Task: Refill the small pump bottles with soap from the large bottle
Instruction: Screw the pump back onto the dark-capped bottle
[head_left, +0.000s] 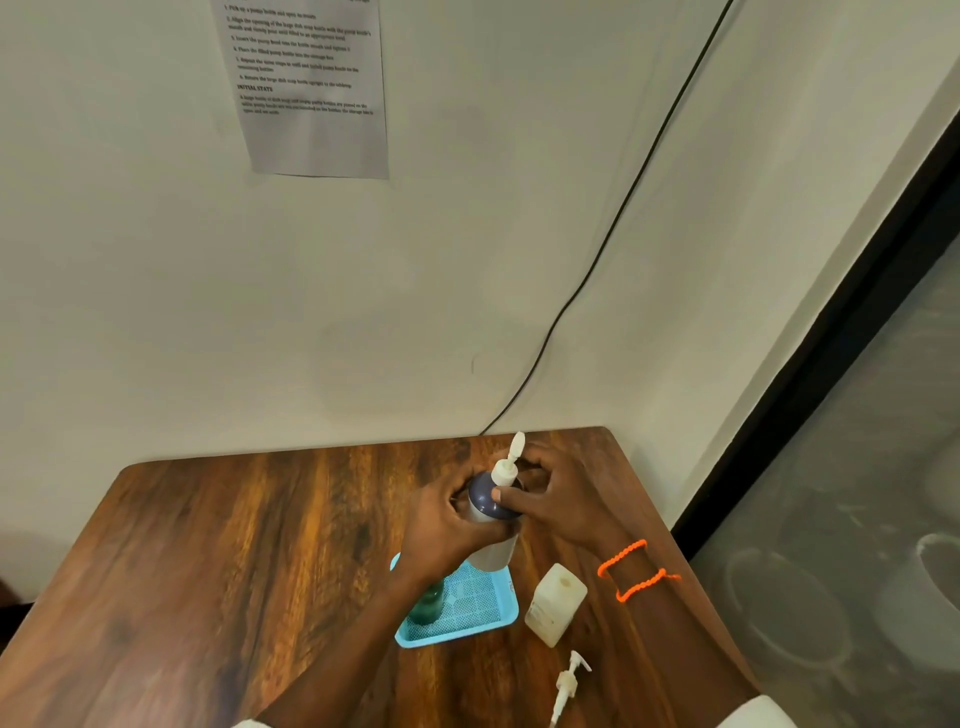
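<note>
The large soap bottle (491, 530), dark with a white flip cap standing open at its top, is upright above the far edge of the blue tray (478, 618). My left hand (441, 535) grips its body from the left. My right hand (561, 499) holds it near the shoulder, thumb pressed just below the cap. A small square pale bottle (556, 603) stands open on the table right of the tray. Its white pump head (569, 680) lies on the wood nearer to me. A small green bottle (430, 603) stands in the tray, partly hidden by my left forearm.
The wooden table (234, 561) meets a pale wall at the back. A black cable (613, 228) runs down the wall to the table's far edge. A printed sheet (311, 88) is stuck on the wall. The table's right edge drops to a grey floor.
</note>
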